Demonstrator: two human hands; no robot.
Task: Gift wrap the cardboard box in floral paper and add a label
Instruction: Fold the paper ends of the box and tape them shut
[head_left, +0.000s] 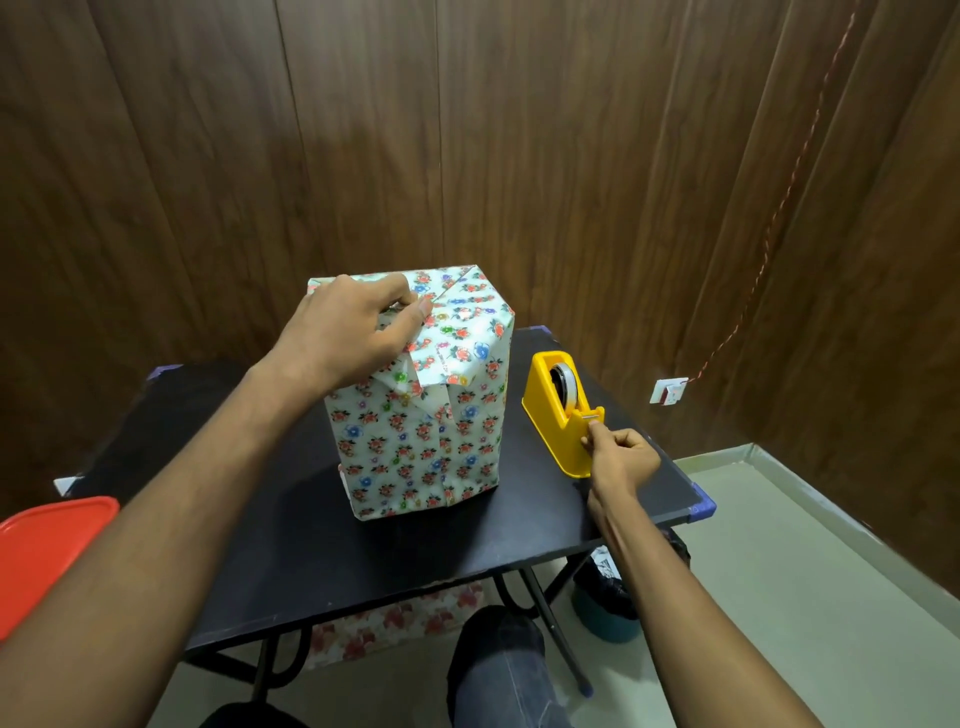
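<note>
Both hands busy: left hand (349, 332) presses box (421, 415), right hand (618, 457) pinches tape (592, 422).

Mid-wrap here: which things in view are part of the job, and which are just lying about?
In the job:
- wrapped box, folds held down by the left hand
- yellow tape dispenser, right hand pinching at its cutter
- black table

Lying about:
- red lid
- floral paper under the table
- lined bin

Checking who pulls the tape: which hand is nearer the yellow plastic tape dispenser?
Right. The right hand pinches at the cutter end of the yellow plastic tape dispenser. The left hand is farther off, pressing the folded flap atop the floral-wrapped box.
</note>
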